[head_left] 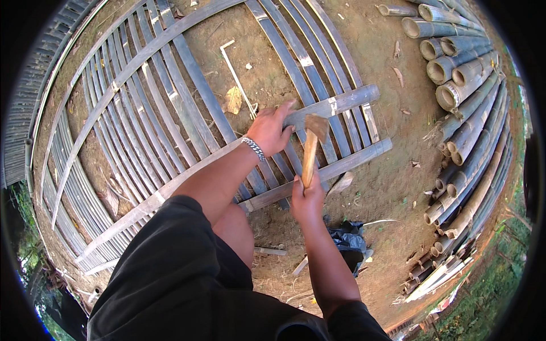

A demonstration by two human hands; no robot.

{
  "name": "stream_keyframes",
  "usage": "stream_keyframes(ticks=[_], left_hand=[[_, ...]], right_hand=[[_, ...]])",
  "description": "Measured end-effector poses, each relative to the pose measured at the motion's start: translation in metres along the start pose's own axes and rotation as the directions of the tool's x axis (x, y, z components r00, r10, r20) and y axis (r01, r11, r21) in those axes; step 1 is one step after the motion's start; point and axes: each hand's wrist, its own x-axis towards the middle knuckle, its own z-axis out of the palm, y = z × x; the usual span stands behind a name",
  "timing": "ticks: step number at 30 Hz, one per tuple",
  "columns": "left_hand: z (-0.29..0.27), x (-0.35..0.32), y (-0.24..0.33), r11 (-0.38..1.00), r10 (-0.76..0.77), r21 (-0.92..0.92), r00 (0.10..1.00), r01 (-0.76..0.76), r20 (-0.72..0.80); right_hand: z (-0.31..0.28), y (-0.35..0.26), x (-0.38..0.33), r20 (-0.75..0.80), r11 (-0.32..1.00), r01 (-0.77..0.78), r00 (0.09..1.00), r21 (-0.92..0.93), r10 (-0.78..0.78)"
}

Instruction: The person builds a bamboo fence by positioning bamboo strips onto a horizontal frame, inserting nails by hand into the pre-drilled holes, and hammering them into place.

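Over the bamboo lattice [199,85] — hammer [310,156] inside tight right fingers [298,186], left fingers [284,108] astride a slat [335,104] — hold unclear

On the left forearm [213,181], just behind the bare left hand [267,132], a silver-coloured bracelet [253,148] of thick chain links is worn. The right hand [307,200] and right forearm [330,264] are bare. Black cloth is worn on both upper arms, forming a left sleeve [170,236] and, at the near right, a right sleeve [354,324].
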Motion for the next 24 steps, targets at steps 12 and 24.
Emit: stream_keyframes(ticks=[12,24], left_hand=[[0.001,0.000,0.000,1.000,0.012,0.000,1.000,-0.012,-0.008],[0.002,0.002,0.002,0.999,0.003,0.052,1.000,-0.003,0.000]], right_hand=[[0.010,0.032,-0.030,-0.155,0.999,0.014,0.988,0.049,-0.006],[0.024,0.104,-0.018,-0.412,0.678,-0.241,0.640,0.694,0.649]])
